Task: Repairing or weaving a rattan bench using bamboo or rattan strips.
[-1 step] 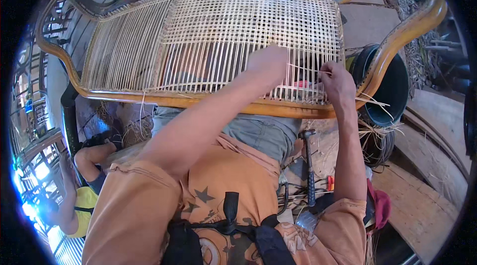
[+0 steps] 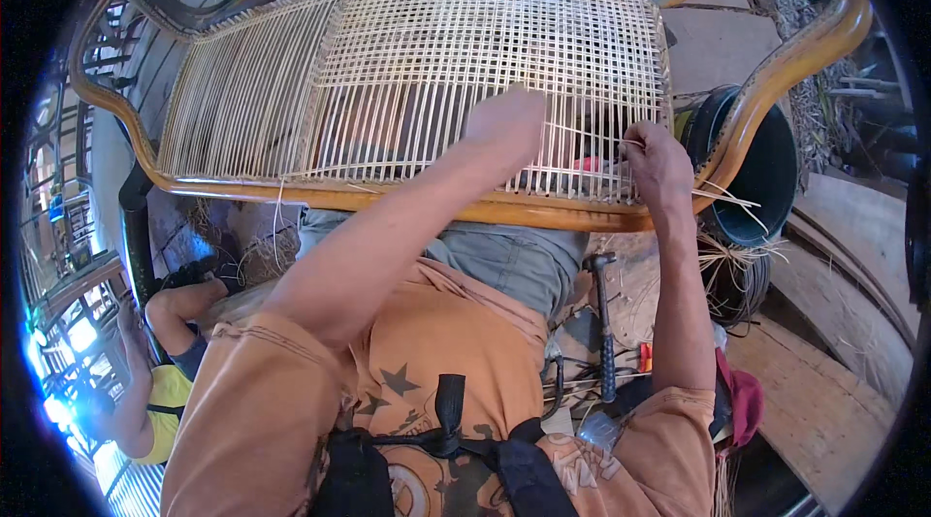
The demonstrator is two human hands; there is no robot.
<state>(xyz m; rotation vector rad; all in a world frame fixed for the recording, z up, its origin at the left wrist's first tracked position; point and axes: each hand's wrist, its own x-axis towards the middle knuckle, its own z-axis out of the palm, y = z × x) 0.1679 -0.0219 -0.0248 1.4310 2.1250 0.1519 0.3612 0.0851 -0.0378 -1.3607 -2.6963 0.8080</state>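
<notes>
A wooden frame (image 2: 465, 204) holding a woven cane panel (image 2: 427, 32) lies across my lap. Its far part is a closed grid, while the near part shows mostly strands running away from me, with gaps between them. My left hand (image 2: 506, 124) is closed over the middle of the panel, its fingertips mostly hidden behind the hand. From it a pale cane strip (image 2: 587, 135) crosses the strands toward the right. At the panel's right edge, my right hand (image 2: 661, 160) pinches that strip between thumb and forefinger.
A dark green bucket (image 2: 771, 177) stands right of the frame, with loose cane ends (image 2: 732, 197) beside it. A hammer (image 2: 603, 323) lies near my right leg. Boards (image 2: 805, 391) cover the lower right. Another person in a yellow top (image 2: 167, 410) sits at the lower left.
My left hand has shifted a little to the left over the panel, and more of the strip shows between the hands. My right hand has hardly moved.
</notes>
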